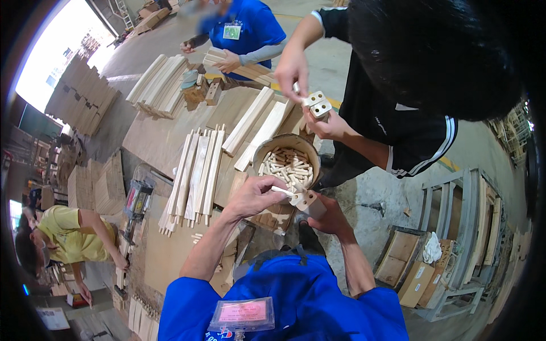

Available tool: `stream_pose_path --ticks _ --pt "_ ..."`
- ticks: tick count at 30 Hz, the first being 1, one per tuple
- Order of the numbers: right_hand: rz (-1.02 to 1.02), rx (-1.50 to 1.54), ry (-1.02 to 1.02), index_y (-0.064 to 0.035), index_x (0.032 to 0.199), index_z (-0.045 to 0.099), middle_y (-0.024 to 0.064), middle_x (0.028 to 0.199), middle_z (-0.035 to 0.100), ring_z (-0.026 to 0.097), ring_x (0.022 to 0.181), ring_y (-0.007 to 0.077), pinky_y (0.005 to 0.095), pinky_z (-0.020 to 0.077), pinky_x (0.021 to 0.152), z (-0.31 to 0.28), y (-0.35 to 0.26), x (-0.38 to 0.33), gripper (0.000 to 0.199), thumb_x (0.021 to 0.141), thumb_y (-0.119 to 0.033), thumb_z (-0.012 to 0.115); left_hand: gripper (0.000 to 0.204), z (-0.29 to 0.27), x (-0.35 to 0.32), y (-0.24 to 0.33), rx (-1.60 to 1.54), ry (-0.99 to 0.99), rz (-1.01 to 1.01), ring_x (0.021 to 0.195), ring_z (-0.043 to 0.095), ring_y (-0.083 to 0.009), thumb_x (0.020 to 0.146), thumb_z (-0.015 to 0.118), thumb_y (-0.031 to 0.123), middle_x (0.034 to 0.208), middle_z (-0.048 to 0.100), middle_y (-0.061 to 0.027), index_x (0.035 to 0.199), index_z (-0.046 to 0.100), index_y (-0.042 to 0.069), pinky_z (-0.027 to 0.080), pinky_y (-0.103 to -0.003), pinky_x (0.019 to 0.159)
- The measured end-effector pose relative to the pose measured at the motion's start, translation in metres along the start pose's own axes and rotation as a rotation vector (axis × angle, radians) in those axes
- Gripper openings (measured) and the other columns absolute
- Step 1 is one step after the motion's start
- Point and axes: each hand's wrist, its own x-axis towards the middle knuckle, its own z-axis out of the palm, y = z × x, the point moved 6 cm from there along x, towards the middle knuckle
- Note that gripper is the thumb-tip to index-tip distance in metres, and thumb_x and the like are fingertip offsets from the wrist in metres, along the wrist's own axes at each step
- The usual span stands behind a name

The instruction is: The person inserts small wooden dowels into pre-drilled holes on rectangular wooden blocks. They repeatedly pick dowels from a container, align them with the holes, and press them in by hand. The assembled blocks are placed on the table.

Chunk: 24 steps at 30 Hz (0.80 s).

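Note:
My left hand [256, 196] pinches a short pale wooden dowel [279, 190] beside the end of a wooden block. Wrapped round that pale block with dark round holes in its end [309, 204] is my right hand [326, 217]. Whether the dowel's tip is inside a hole is too small to tell. Just beyond my hands stands a round bucket [314, 149] filled with many loose dowels [286, 166]. Across from me, a person in black holds similar holed blocks [318, 104] in one hand and a small pale piece in the other.
On the workbench [165, 139], to my left, lie slender wooden strips [196, 173] with dowelled ends and wider boards [248, 122]. A person in blue [245, 25] handles wood at the far side. Another in yellow [77, 233] works at left. A metal rack [455, 250] stands right.

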Motion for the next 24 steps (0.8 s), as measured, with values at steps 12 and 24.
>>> stream_pose_path --ticks 12,24 --pt "-0.09 -0.22 -0.009 -0.0063 0.138 0.057 0.0201 0.113 0.07 0.069 0.104 0.0406 0.0455 0.0579 0.09 -0.004 -0.019 0.004 0.079 0.061 -0.007 0.078 0.022 0.012 -0.011 0.017 0.452 0.061 0.099 0.061 0.052 -0.0148 0.094 0.071 0.019 0.066 0.055 -0.0151 0.093 0.068 -0.002 0.043 -0.035 0.057" --pt "-0.022 -0.214 0.033 -0.0132 0.139 0.057 0.0166 0.11 0.07 0.069 0.102 0.0388 0.0487 0.057 0.09 0.003 -0.016 0.009 0.083 0.06 -0.015 0.081 0.021 -0.005 0.001 -0.004 0.206 -0.028 -0.23 0.063 0.054 -0.0123 0.093 0.071 0.019 0.067 0.061 -0.0087 0.096 0.072 -0.002 0.044 -0.034 0.058"
